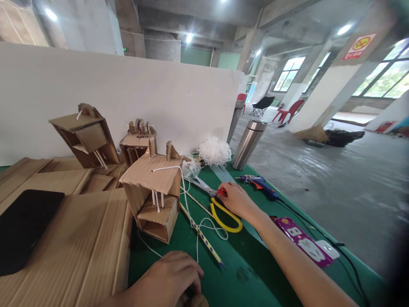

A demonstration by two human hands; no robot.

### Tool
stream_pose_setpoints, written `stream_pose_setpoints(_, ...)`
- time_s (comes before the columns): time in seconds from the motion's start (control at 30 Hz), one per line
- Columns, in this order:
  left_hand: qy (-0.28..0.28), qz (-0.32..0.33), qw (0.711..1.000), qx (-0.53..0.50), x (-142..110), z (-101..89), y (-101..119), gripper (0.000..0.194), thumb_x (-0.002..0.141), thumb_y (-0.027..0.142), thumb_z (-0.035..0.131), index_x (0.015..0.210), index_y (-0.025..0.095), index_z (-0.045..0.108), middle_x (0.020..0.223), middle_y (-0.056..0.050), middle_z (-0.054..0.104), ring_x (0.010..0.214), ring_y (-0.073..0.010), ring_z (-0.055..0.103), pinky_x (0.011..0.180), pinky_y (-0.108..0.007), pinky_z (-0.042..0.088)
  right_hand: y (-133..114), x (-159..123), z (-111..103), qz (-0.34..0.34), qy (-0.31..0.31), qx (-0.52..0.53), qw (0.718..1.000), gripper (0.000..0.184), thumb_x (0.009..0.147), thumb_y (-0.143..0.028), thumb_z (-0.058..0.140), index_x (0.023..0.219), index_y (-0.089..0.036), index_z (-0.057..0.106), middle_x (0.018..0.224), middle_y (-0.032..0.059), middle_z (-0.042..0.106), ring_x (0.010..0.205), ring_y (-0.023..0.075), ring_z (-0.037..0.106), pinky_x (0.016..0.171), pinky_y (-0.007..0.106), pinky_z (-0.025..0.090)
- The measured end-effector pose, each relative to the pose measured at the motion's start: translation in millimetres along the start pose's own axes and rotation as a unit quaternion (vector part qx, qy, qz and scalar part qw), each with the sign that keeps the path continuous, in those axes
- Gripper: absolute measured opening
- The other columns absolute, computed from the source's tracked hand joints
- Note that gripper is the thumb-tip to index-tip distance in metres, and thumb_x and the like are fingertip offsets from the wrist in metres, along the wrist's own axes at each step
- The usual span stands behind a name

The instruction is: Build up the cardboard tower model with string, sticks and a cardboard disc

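Observation:
My right hand (238, 202) is closed at the red part of the scissors (227, 229), beside the pivot. Their yellow loop lies on the green table and the blades point away to the left. At the bottom edge my left hand (172, 275) has its fingers curled around a small brown piece (198, 301), mostly hidden. Between the hands lie a spotted pencil (204, 239), a thin wooden stick (197, 201) and a loose white cord (214, 220). The cord runs over the top of a cardboard box model (153, 172) with two upright tabs.
Two more cardboard models (83, 132) (138, 138) stand behind on the left, near flat cardboard (96, 230) and a black phone-like slab (30, 228). White string (214, 151), a steel flask (249, 145), a glue gun (260, 184) and a purple power strip (302, 241) line the right side.

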State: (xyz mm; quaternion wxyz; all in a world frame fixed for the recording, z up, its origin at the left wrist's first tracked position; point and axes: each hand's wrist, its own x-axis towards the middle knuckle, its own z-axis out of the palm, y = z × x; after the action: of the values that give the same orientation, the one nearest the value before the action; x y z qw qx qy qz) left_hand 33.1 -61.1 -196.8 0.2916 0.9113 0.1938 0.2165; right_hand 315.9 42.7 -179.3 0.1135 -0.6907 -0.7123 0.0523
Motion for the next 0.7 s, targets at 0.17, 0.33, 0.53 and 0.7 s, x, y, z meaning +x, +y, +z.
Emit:
stream_pose_setpoints(0.17,-0.026,0.0,0.999,0.03,1,-3.1,3,0.019,0.09,0.035,0.068,0.08,0.021,0.06,0.101,-0.001,0.072,0.092,-0.0175,0.067,0.085,-0.026,0.047,10,-3,-9,0.018,0.01,-0.002,1.0,0.007,0.084,-0.024,0.062,0.089,-0.021,0.063,0.092,0.01,0.063,0.092,0.0315,0.061,0.076,0.039,0.043)
stream_pose_setpoints(0.33,-0.039,-0.003,0.998,0.04,2,-6.1,5,0.015,0.085,0.026,0.074,0.082,0.02,0.06,0.103,-0.001,0.071,0.094,-0.0173,0.066,0.086,-0.025,0.047,22,-5,-20,0.001,0.016,0.023,1.0,0.001,0.084,-0.021,0.06,0.084,-0.021,0.06,0.089,0.0079,0.063,0.085,0.0269,0.062,0.07,0.033,0.042)
stream_pose_setpoints(0.53,-0.049,-0.019,0.997,0.048,3,-7.1,7,0.02,0.077,0.017,0.081,0.081,0.019,0.062,0.105,0.0,0.071,0.098,-0.0182,0.066,0.087,-0.025,0.047,25,-5,-25,-0.011,0.054,0.068,0.996,0.005,0.087,-0.019,0.054,0.085,-0.023,0.058,0.085,0.0047,0.067,0.078,0.0235,0.063,0.062,0.029,0.038)
stream_pose_setpoints(0.7,-0.056,-0.022,0.997,0.051,3,-8.3,8,0.019,0.078,0.019,0.08,0.082,0.02,0.062,0.105,0.0,0.07,0.098,-0.0175,0.065,0.088,-0.025,0.046,13,-5,-30,-0.002,0.112,0.109,0.988,0.01,0.088,-0.026,0.051,0.084,-0.024,0.06,0.069,0.0025,0.067,0.063,0.0232,0.062,0.056,0.029,0.035)
